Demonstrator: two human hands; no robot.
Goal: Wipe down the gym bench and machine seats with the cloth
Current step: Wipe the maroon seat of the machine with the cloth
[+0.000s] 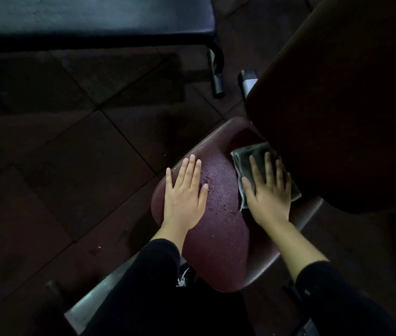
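A maroon padded machine seat (221, 229) fills the lower middle of the head view, with water droplets beading on its surface. My left hand (184, 192) lies flat on the seat's left side, fingers straight. My right hand (268, 190) presses flat on a folded grey-green cloth (243, 161) at the seat's far right part, close under the dark backrest pad (342, 105). Part of the cloth is hidden under my palm and the backrest.
A black padded bench (90, 15) stands at the top left, its metal leg (216, 76) reaching down to the dark tiled floor (71, 141). A grey metal frame bar (90, 301) runs below the seat at the lower left. The lighting is dim.
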